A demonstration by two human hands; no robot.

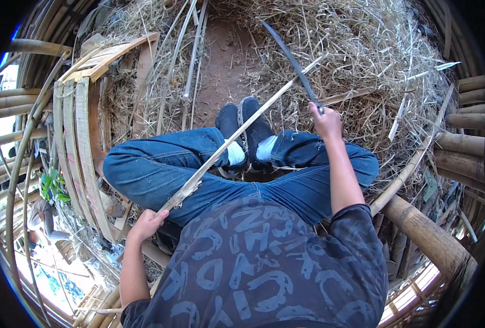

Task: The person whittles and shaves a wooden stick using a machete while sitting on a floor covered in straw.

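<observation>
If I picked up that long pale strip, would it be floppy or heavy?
Probably fairly stiff: the strip runs almost straight from the left hand. Likely light, since it is so thin for its length. It may also be splintery to grip, as it looks frayed near that hand.

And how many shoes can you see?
2: the left shoe and the right shoe, side by side between the bent knees, partly behind the wooden strip in the left hand. More may be hidden in the background.
</observation>
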